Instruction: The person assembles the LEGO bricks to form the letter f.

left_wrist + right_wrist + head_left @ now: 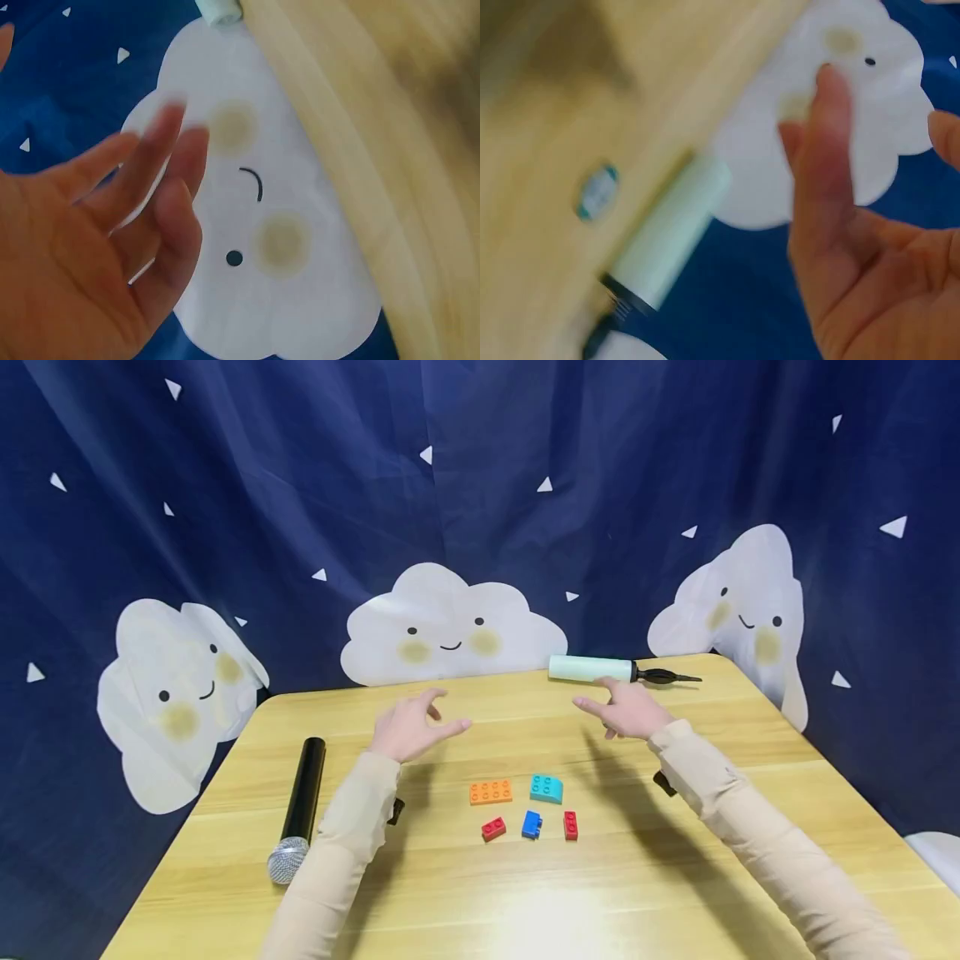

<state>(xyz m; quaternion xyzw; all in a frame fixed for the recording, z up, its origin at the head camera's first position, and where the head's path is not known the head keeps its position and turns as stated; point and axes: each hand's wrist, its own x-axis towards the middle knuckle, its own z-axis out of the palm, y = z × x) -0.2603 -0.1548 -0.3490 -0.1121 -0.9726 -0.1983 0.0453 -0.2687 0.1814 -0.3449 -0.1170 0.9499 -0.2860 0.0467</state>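
Both hands hover over the table with nothing in them. My left hand (pixel 408 727) has its fingers spread and gently bent; its palm shows in the left wrist view. My right hand (pixel 630 710) is in front of a mint-green hand pump (pixel 592 667) with a black nozzle, fingers loosely extended. Between the forearms lie an orange toy brick (pixel 491 792), a teal brick (pixel 546 788), a red brick (pixel 493 829), a blue brick (pixel 532 825) on its side and another red brick (pixel 571 826). All the bricks are apart from one another.
A black microphone (pixel 306 793) with a silver head lies left of the left forearm. In the right wrist view, a small blurred oval thing with teal ends (pixel 598 191) is near the pump. A dark blue curtain (pixel 480 510) with white clouds hangs behind the wooden table (pixel 247 827).
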